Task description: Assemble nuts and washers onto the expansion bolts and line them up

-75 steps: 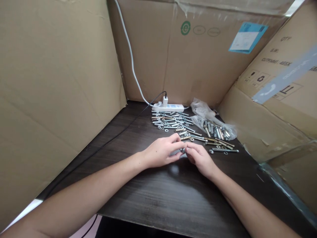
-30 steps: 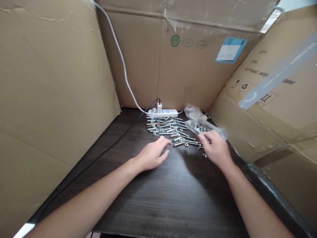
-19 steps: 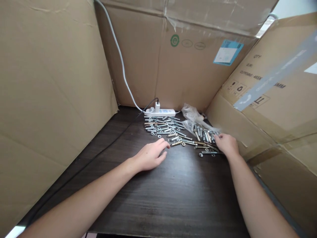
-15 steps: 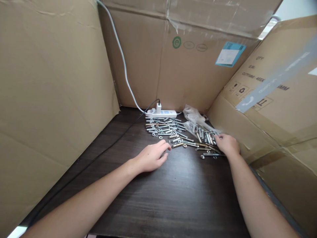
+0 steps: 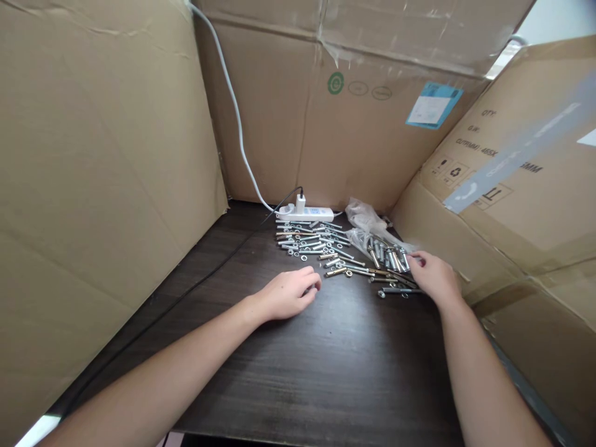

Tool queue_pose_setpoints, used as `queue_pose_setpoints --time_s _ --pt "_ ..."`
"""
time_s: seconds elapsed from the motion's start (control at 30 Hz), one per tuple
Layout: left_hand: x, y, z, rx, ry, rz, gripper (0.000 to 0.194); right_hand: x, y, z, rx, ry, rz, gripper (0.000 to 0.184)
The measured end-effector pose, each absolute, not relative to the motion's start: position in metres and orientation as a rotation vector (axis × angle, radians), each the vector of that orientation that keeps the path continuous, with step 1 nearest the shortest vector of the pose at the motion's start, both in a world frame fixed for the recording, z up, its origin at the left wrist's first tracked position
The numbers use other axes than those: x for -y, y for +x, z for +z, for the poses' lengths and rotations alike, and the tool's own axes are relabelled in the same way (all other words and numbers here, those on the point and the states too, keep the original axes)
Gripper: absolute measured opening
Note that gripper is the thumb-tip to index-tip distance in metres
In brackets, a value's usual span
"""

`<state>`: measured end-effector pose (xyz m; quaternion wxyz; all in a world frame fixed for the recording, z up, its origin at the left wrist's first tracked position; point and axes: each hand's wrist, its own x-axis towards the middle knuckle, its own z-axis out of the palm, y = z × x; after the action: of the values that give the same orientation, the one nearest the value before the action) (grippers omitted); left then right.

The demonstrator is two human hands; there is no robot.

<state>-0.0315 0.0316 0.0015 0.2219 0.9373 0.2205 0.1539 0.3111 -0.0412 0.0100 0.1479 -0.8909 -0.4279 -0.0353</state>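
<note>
"Several metal bolts [image 5: 395, 261] lie piled just left of the right hand [image 5: 435, 278]. Gripped?"

"I cannot tell; its fingertips reach the pile. The left hand [image 5: 287, 295] is loosely curled, holding nothing visible."

"What could go wrong?"

"Tugging one bolt might roll its neighbours into the loose hardware [image 5: 335, 272] between the hands."

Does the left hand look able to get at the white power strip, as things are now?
Probably yes, but from above: rows of metal parts lie between the left hand and the power strip, while the way over them looks free.
</note>
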Motion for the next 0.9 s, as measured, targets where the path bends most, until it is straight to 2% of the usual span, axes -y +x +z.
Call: queue_pose_setpoints --time_s 0.27,0.43,0.6,0.9 --pt "-0.033 -0.03 -0.002 -0.603 2.574 0.443 0.016 0.065 0.27 0.008 1.638 -2.258 0.107 0.026" --pt "-0.032 -0.028 -0.007 -0.643 2.512 0.474 0.015 0.058 0.248 0.001 1.792 -2.134 0.051 0.025" --pt "-0.033 -0.014 -0.01 -0.876 2.426 0.489 0.016 0.037 0.238 0.001 1.937 -2.117 0.019 0.02" --pt "-0.038 0.021 -0.015 -1.026 2.797 0.37 0.025 0.026 0.236 -0.001 1.958 -2.128 0.029 0.016"
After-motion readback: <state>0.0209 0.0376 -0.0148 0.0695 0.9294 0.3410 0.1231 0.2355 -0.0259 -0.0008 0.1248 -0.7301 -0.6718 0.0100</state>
